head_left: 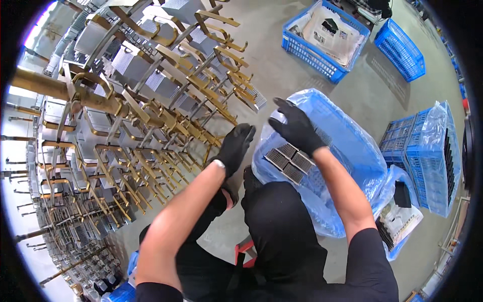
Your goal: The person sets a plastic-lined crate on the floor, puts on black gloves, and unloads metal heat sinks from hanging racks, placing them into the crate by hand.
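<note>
My left hand (236, 149), in a black glove, is raised beside the brass hooks of a hanging rack (108, 103). Its fingers are stretched out, and nothing shows in them. My right hand (298, 126), also black-gloved, hovers over the near-left part of a crate lined with blue plastic film (354, 132); the thumb and fingers are apart and hold nothing visible. Below it, several dark finned heat sinks (291, 162) lie side by side in the crate. Silver finned blocks (128, 61) hang among the hooks, one small finned piece (257, 98) at the rack's end near my hands.
A blue crate with paper (327, 35) stands on the floor beyond, beside another blue crate (400, 50). At right are stacked, film-covered crates (420, 146) holding dark parts. An open bag with paper (402, 221) lies nearer. The rack's hooks jut out along the left.
</note>
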Demonstrator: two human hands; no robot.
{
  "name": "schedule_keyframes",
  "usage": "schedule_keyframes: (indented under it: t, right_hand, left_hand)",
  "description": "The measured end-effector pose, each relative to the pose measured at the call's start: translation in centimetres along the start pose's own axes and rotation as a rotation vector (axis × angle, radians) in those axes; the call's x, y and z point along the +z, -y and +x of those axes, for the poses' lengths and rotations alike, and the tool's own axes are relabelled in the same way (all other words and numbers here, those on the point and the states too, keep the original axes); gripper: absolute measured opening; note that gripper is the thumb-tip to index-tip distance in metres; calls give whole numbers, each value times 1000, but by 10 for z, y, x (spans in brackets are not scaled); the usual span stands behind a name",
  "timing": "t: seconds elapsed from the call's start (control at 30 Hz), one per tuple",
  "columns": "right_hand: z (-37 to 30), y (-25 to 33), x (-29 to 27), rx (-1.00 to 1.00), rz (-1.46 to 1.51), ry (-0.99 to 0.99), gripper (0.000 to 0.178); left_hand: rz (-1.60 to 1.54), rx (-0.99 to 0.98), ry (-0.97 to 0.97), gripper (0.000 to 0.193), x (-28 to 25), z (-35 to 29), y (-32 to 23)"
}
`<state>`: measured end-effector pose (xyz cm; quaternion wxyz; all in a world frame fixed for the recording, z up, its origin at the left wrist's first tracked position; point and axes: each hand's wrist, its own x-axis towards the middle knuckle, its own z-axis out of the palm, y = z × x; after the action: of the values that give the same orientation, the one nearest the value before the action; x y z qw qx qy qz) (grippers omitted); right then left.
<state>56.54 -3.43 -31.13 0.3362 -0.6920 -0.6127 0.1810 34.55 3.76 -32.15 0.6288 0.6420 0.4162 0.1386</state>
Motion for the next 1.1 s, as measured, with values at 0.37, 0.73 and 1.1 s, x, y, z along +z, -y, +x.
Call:
schedule_keyframes:
  t: [0.37, 0.73, 1.1]
  right_hand:
    - [91, -76, 118, 148, -184, 174, 89]
    - [95, -92, 119, 79, -167, 147, 79]
    - [100, -107, 115, 248, -139, 269, 72]
  left_hand:
    - [27, 437, -350, 38, 30, 122, 68]
    - [-644, -87, -311, 32, 32, 162, 46]
    - [29, 344, -282, 22, 37, 162, 54]
